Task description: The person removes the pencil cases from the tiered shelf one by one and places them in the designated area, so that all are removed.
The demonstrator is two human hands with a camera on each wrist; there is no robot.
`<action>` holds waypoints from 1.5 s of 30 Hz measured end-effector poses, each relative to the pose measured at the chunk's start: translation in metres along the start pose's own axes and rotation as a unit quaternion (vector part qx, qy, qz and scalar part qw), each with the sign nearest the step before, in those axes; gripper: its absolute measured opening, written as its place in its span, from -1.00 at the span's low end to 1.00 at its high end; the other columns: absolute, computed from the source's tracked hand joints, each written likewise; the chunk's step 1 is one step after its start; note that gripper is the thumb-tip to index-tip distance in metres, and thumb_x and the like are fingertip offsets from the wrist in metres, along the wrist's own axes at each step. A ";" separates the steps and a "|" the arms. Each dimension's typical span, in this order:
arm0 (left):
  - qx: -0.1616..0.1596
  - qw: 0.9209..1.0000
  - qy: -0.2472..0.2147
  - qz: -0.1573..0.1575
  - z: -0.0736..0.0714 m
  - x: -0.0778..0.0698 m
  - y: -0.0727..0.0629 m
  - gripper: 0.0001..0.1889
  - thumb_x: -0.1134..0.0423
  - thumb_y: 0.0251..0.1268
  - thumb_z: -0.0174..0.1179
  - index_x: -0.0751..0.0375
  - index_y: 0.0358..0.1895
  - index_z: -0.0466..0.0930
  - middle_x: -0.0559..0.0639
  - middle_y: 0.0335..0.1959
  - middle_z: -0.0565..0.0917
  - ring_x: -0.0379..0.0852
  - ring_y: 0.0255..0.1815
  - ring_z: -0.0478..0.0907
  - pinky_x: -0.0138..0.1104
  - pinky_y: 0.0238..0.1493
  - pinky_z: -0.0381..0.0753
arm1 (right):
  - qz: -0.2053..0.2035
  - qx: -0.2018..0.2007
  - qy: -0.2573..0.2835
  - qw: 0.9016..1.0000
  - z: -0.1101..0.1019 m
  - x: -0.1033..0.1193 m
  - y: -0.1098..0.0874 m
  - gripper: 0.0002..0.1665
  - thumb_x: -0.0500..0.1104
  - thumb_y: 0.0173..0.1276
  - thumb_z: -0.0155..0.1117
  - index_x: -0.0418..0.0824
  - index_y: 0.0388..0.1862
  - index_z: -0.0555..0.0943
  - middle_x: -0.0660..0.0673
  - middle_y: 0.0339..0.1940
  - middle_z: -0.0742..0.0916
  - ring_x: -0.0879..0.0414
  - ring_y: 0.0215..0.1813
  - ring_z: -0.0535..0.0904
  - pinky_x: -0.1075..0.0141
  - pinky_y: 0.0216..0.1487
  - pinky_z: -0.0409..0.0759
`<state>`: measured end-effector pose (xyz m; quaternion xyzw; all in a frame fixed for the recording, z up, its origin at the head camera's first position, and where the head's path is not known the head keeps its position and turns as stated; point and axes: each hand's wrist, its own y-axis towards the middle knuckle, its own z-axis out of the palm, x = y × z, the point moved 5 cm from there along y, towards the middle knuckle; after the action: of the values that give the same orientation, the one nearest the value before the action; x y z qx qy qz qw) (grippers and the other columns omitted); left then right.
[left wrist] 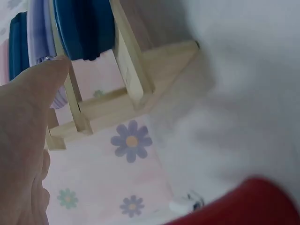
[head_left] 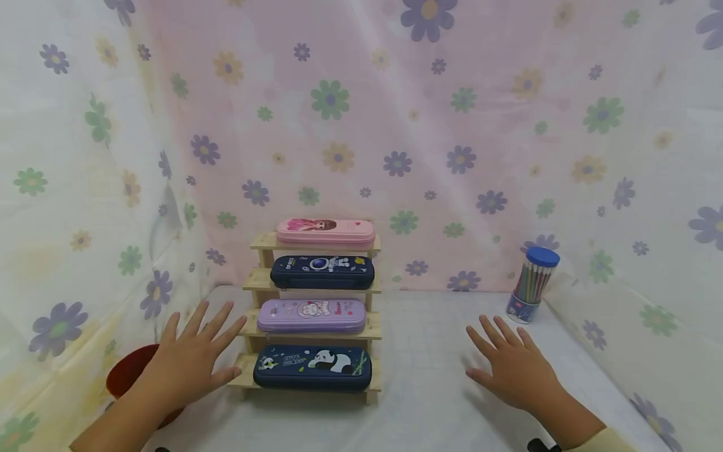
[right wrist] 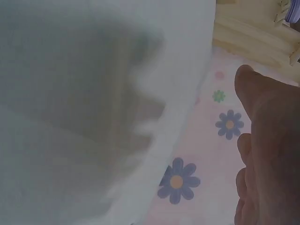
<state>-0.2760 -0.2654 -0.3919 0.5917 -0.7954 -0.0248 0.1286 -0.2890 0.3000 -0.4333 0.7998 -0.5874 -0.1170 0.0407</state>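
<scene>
My left hand (head_left: 189,358) hovers with spread fingers just left of a stepped wooden rack (head_left: 373,380), holding nothing. Four tiers would be counted as several; each bears a pencil case. At the top lies a pink case (head_left: 353,231) with a girl picture, below it a dark blue astronaut case (head_left: 305,265). A purple case (head_left: 282,317) follows, and a dark blue panda case (head_left: 294,370) is lowest. To the right of the rack, my right hand (head_left: 514,367) is spread above the white surface, touching nothing; its shadow shows in the right wrist view.
Behind the right hand stands a clear tub of pencils (head_left: 531,285) with a blue lid. A red round container (head_left: 132,370) is partly hidden under the left forearm. Flower-printed cloth (head_left: 350,132) encloses the back and both sides.
</scene>
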 end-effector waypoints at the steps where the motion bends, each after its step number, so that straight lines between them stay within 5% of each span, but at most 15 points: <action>1: 0.001 1.000 -0.008 -0.006 0.003 -0.001 0.000 0.02 -0.50 0.12 0.29 -0.29 0.66 0.20 0.12 0.72 0.11 0.45 0.68 -0.09 0.57 0.44 -0.29 | 0.004 0.006 0.010 1.000 0.003 0.003 0.001 -0.01 0.49 0.38 0.22 0.07 0.65 0.33 -0.24 0.70 0.29 -0.35 0.68 0.13 -0.48 0.52 0.06; 6: 0.004 0.999 -0.041 -0.023 0.014 -0.014 0.000 0.04 -0.58 0.13 0.19 -0.27 0.67 0.17 0.14 0.72 0.10 0.49 0.67 -0.08 0.61 0.40 -0.25 | 0.028 0.059 0.072 0.995 0.022 0.022 0.009 0.02 0.53 0.42 0.12 0.01 0.67 0.29 -0.31 0.69 0.28 -0.44 0.65 0.14 -0.54 0.44 0.12; 10: -0.004 0.998 -0.057 -0.035 0.019 -0.023 -0.002 0.03 -0.56 0.17 0.18 -0.21 0.68 0.17 0.18 0.71 0.12 0.51 0.66 -0.03 0.60 0.41 -0.16 | 0.040 0.101 0.151 0.983 0.034 0.043 0.019 0.04 0.50 0.47 0.08 -0.05 0.70 0.22 -0.36 0.70 0.21 -0.49 0.66 0.06 -0.57 0.42 0.09; 17: 0.010 0.990 -0.128 -0.057 0.030 -0.031 -0.007 0.01 -0.46 0.27 0.20 0.06 0.65 0.23 0.28 0.69 0.14 0.54 0.64 -0.02 0.59 0.41 -0.14 | 0.071 0.142 0.304 0.939 0.042 0.082 0.029 -0.01 0.41 0.54 0.08 -0.03 0.74 0.13 -0.31 0.74 0.10 -0.45 0.71 -0.12 -0.51 0.52 -0.08; 21: 0.021 0.981 -0.179 -0.073 0.036 -0.036 -0.006 -0.03 -0.43 0.32 0.20 0.24 0.56 0.35 0.33 0.68 0.13 0.50 0.61 0.11 0.52 0.43 0.05 | 0.078 0.140 0.365 0.917 0.041 0.102 0.036 -0.06 0.39 0.57 0.05 0.01 0.74 0.13 -0.26 0.75 0.11 -0.37 0.73 -0.12 -0.46 0.56 -0.05; 27: 0.016 0.956 -0.258 -0.140 0.041 -0.044 -0.009 -0.09 -0.34 0.37 0.22 0.24 0.57 0.33 0.36 0.70 -0.05 0.54 0.59 0.13 0.47 0.30 0.31 | 0.080 0.121 0.435 0.889 0.041 0.129 0.048 -0.07 0.42 0.57 0.01 0.01 0.72 0.18 -0.24 0.74 0.18 -0.28 0.73 0.03 -0.36 0.60 0.04; 32: -0.024 0.928 -0.332 -0.168 0.043 -0.051 -0.015 -0.19 -0.16 0.46 0.24 0.24 0.58 0.26 0.39 0.63 -0.02 0.49 0.57 0.16 0.40 0.31 0.35 | 0.076 0.135 0.511 0.845 0.045 0.145 0.052 -0.07 0.43 0.53 0.07 0.10 0.72 0.17 -0.32 0.70 0.25 -0.36 0.68 0.13 -0.38 0.56 0.12; 35: -0.029 0.918 -0.353 -0.177 0.050 -0.048 -0.016 -0.19 -0.19 0.49 0.20 0.25 0.58 0.24 0.40 0.60 0.05 0.47 0.57 0.15 0.40 0.36 0.31 | 0.065 0.147 0.543 0.824 0.048 0.151 0.051 -0.08 0.39 0.54 0.12 0.14 0.73 0.12 -0.39 0.68 0.26 -0.42 0.64 0.19 -0.40 0.52 0.20; 39: -0.005 0.899 -0.395 -0.192 0.063 -0.039 -0.015 -0.20 -0.15 0.54 0.16 0.28 0.60 0.16 0.44 0.60 0.02 0.48 0.59 0.09 0.42 0.41 0.21 | 0.044 0.145 0.563 0.813 0.050 0.157 0.049 -0.09 0.35 0.55 0.13 0.13 0.73 0.11 -0.40 0.67 0.27 -0.42 0.64 0.22 -0.37 0.50 0.26; 45: 0.016 0.853 -0.478 -0.208 0.079 -0.036 -0.015 -0.26 0.01 0.64 0.07 0.25 0.66 -0.01 0.44 0.63 0.02 0.44 0.63 0.04 0.36 0.51 0.12 | 0.018 0.135 0.597 0.790 0.045 0.169 0.048 -0.07 0.28 0.54 0.21 0.03 0.72 0.12 -0.28 0.71 0.24 -0.39 0.63 0.24 -0.29 0.52 0.29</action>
<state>-0.2709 -0.2450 -0.4771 0.6609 -0.6172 -0.3181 -0.2847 -0.2968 0.1280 -0.4911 0.6969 -0.4701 0.4652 0.2774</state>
